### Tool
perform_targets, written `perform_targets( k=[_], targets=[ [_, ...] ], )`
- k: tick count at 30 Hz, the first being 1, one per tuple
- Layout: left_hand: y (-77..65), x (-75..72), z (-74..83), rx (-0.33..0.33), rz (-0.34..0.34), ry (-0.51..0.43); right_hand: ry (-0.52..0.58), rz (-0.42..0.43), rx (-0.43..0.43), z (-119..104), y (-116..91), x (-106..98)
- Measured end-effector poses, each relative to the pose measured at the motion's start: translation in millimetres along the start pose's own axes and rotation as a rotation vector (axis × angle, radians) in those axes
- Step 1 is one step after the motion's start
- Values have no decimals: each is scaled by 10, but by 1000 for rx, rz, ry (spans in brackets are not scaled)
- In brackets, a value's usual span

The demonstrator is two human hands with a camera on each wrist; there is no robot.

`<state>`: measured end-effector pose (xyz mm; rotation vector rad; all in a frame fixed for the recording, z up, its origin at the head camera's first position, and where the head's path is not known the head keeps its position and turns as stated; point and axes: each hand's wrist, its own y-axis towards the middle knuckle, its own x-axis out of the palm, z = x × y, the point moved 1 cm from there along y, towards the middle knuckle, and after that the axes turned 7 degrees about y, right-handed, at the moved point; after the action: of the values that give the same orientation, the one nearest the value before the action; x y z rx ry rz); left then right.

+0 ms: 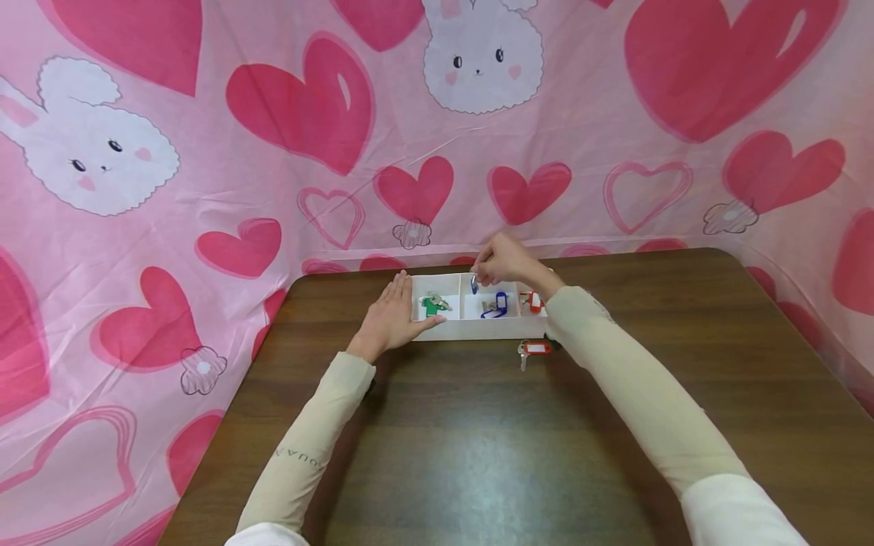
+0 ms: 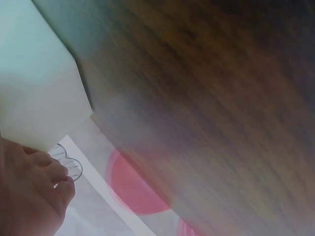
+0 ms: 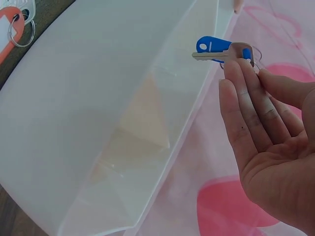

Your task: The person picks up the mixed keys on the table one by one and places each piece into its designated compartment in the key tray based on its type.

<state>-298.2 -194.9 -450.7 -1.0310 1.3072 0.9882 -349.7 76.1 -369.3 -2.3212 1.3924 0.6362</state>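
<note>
A white divided box [image 1: 481, 330] stands near the table's far edge. Against its left end rests my left hand [image 1: 389, 318], fingers straight, thumb along the front wall. My right hand [image 1: 507, 262] is over the middle compartment and pinches a key [image 3: 236, 53] with a blue tag [image 3: 212, 44] by thumb and fingertips. Below it, keys with a blue tag [image 1: 501, 302] lie in that compartment. Green-tagged keys [image 1: 432, 306] are in the left one. A red-tagged key [image 1: 535, 302] shows in the right one, partly hidden by my right arm.
On the brown wooden table [image 1: 437, 440], just in front of the box, lies another key with a red tag [image 1: 538, 348]. A pink cloth [image 1: 410, 136] with hearts and rabbits hangs right behind the table and along its sides.
</note>
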Motion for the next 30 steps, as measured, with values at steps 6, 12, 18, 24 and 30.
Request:
perform_targets(
  k=[6,12,18,24,30],
  targets=[
    [1,6,-4,2,7,2,1,-17,7,18,23,24],
    [7,16,-11,4,5,4,1,-14,26,83,30,46],
    [15,18,-14,6,1,4,-9,-14,45,100,27,57],
    [13,9,-10,3,7,-1,2,-15,60,115,44,59],
    [13,8,-11,3,1,2,-9,-11,61,125,58,56]
  ],
)
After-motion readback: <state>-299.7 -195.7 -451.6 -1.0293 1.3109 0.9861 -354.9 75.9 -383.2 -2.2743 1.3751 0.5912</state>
